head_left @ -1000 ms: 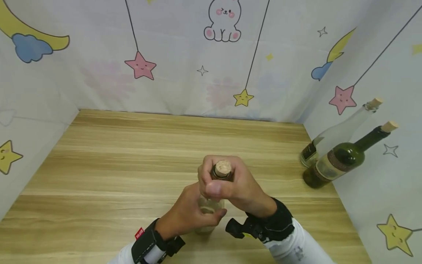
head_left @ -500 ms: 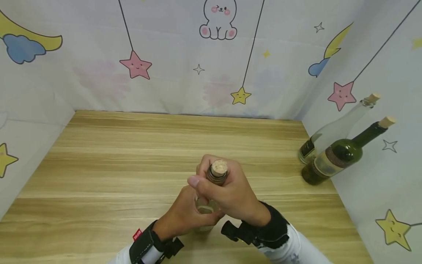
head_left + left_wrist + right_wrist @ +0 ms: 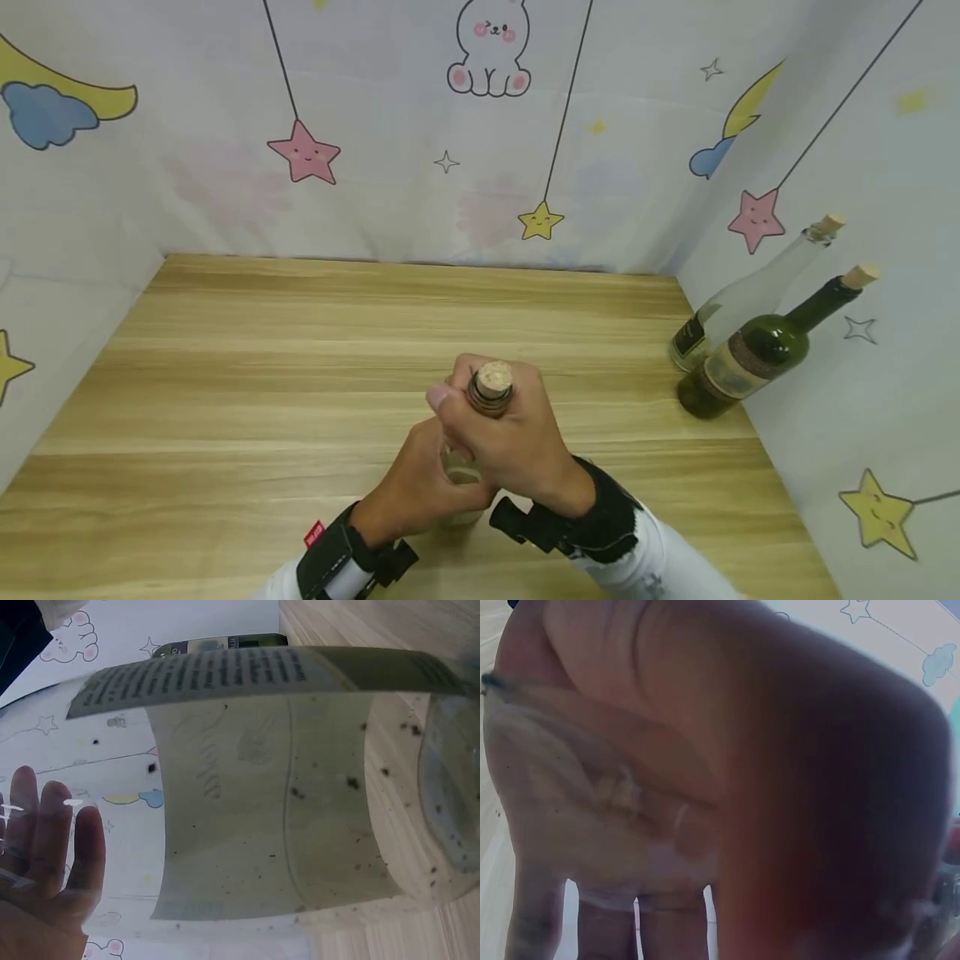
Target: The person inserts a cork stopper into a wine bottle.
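A clear glass bottle stands at the near middle of the table, with a cork seated in its mouth. My right hand grips the neck just under the ringed rim, its thumb laid across the near side. Lower down, my left hand is wrapped round the body. Up close in the left wrist view, the bottle's pale label shows, and fingers appear through the glass. Most of the body is hidden behind both hands in the head view.
At the table's right edge stand a corked green wine bottle and a corked clear bottle just behind it. White cloth walls printed with stars and moons border the wooden table at the back and sides.
My right hand has resettled on the neck: its thumb now reaches further left across it, and more of the rim shows below the cork. The head view has shifted slightly. My left hand keeps its hold.
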Available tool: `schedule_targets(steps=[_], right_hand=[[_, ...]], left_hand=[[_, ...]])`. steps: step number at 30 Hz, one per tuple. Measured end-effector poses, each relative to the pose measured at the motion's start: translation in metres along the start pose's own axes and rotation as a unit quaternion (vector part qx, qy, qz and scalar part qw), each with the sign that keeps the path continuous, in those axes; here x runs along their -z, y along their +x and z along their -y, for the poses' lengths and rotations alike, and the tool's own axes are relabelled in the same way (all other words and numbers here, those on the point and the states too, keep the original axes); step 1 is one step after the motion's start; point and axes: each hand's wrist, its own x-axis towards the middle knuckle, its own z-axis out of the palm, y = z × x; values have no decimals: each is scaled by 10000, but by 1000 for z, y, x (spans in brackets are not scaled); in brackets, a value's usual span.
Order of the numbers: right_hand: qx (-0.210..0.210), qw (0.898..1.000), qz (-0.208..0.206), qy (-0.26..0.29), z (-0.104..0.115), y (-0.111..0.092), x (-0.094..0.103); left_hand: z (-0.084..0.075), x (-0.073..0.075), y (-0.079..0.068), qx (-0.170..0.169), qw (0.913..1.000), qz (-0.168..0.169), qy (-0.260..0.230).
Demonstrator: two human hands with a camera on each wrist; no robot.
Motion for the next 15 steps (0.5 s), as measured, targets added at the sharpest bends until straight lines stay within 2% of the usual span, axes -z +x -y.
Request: schedule_targets(steps=[5, 10, 15], right_hand=[[63, 10000, -62, -34, 2, -4, 2], [69, 9999, -41, 68, 1, -5, 3], [36, 9999, 120, 17, 5, -3, 13]], left_hand=[[-1, -4, 0, 11, 9998, -39, 179], [0, -6, -1, -36, 9987, -233, 450], [-5, -7, 3, 131, 9990, -221, 357]])
